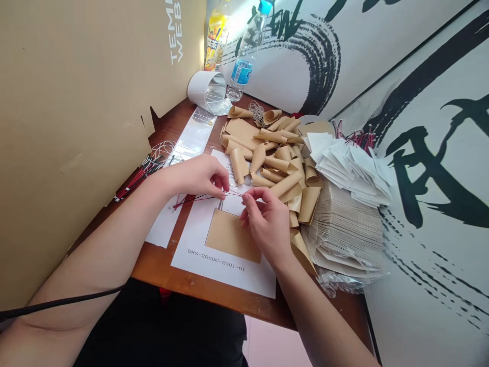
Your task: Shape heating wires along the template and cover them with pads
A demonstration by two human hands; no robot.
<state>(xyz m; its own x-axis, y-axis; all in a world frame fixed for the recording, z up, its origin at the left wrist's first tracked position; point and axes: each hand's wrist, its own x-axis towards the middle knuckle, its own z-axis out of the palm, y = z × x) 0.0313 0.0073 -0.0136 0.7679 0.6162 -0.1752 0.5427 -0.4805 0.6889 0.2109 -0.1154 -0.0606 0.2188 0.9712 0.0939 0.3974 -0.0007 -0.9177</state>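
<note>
A thin red and black wire lead stretches between my hands, its connector end sticking out to the left near the table. My left hand pinches it from above with bent fingers. At the other side, my right hand grips fine wire strands between thumb and forefinger. Below them lies a white printed sheet marked "DRS-206DC-E001-01". On that sheet rests a brown paper rectangle, partly covered by my right hand. The fingers hide where the wires meet.
Curled brown papers are heaped behind my hands. To the right stands a bagged stack of cards topped with white slips. Bundled wires lie at left, beside a label strip. A water bottle stands at the back.
</note>
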